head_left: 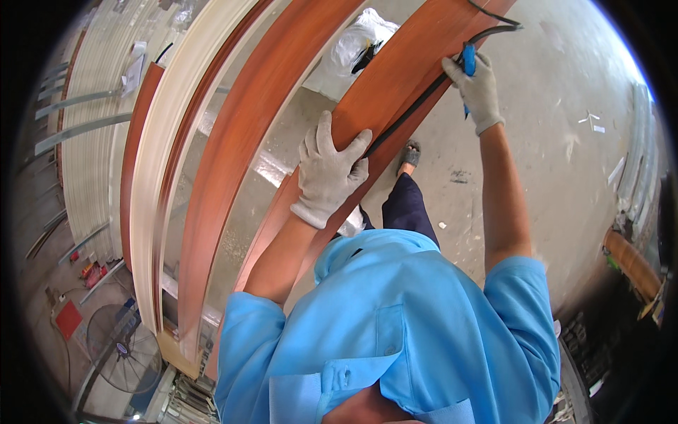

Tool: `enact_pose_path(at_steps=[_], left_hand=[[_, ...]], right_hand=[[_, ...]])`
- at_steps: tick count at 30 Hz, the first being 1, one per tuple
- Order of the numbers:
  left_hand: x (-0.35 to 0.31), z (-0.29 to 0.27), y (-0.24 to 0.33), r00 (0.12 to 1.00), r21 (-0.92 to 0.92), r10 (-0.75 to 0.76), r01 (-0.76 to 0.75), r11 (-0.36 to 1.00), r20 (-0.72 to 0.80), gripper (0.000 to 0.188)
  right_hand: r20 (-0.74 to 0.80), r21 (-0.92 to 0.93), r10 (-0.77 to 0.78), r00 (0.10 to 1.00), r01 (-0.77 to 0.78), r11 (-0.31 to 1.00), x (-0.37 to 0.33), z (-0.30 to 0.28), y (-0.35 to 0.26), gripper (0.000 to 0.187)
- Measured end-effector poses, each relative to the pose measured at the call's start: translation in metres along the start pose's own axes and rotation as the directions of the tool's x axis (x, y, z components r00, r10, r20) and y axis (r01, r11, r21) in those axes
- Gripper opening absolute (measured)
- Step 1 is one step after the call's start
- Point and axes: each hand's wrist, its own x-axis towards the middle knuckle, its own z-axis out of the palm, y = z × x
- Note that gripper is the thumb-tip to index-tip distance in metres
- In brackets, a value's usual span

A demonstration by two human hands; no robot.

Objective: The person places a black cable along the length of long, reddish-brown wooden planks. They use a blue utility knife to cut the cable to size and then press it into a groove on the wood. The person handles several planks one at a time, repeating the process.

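My left hand point(329, 172), in a grey knit glove, lies flat on a long reddish-brown wooden board point(395, 74) and grips its edge. A black rubber strip point(409, 113) runs along the board's right edge. My right hand point(479, 88), also gloved, holds a blue-handled tool point(469, 65) against that strip farther up the board. The strip curls loose past the tool at the top. I wear a light blue shirt and dark trousers.
More brown boards point(240, 141) and a cream-coloured frame point(166, 148) lie to the left. A white plastic bag point(353, 49) sits on the concrete floor point(565, 106). A floor fan point(120, 350) stands at lower left. Pale strips are stacked at far left.
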Motion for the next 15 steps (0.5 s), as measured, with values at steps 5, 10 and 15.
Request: enact_pose_path(at_steps=[5,10,15], left_hand=[[0.073,0.017,0.023,0.999,-0.045,-0.039,0.04,0.998,0.018,0.054],[0.101,0.028,0.034,0.997,-0.019,-0.082,0.082,0.996,0.0,0.053],[0.094,0.03,0.033,0.996,0.003,-0.058,0.058,0.998,-0.062,0.052]], right_hand=[[-0.031,0.006,-0.017,0.999,0.018,1.0,-0.001,0.007,0.003,0.03],[0.142,0.266,0.087,0.986,-0.123,0.956,0.003,-0.014,-0.023,0.027],[0.371,0.742,0.062,0.927,-0.335,0.58,0.062,-0.076,-0.04,0.024]])
